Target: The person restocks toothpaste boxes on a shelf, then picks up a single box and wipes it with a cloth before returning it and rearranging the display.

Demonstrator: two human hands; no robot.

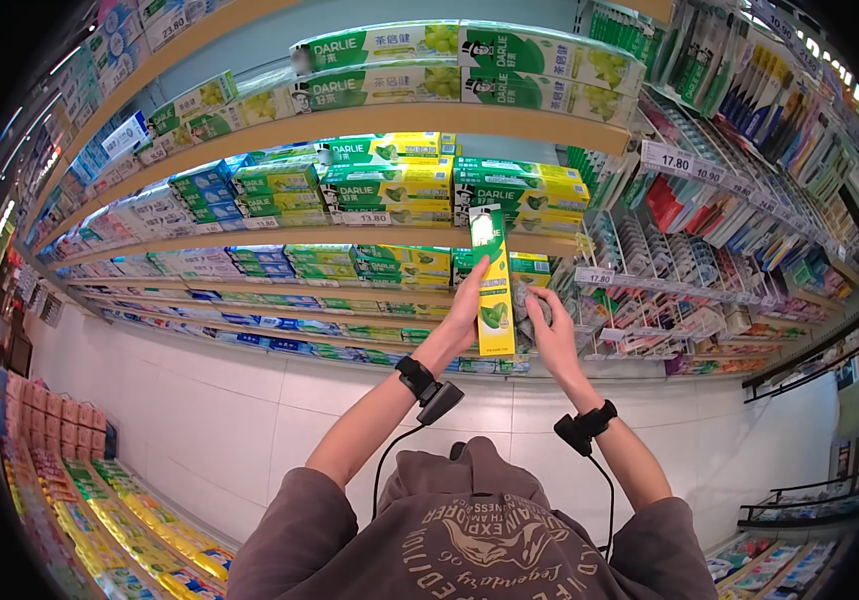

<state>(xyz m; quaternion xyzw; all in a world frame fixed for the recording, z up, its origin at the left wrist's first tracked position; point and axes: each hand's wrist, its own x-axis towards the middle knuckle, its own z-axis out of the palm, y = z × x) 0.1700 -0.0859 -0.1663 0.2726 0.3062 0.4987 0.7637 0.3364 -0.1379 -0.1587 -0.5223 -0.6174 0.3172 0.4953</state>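
A green and yellow Darlie toothpaste box (495,300) stands upright in front of the shelves, its printed face towards me. My left hand (465,308) is closed around the box's left side, with the thumb on its front. On the other side, my right hand (553,335) has its fingers closed on a grey cloth (523,318), which lies against the box's right edge. Part of the cloth is hidden behind the box and my fingers. Just beyond the box are stacked Darlie toothpaste boxes (386,190) of similar colours on a middle shelf.
Above, a wooden shelf edge (369,128) carries more green and white toothpaste boxes (554,60). To the right, toothbrush packs (689,205) hang behind price strips (689,160). The tiled floor (279,400) lies below, with packed goods (149,510) at the lower left.
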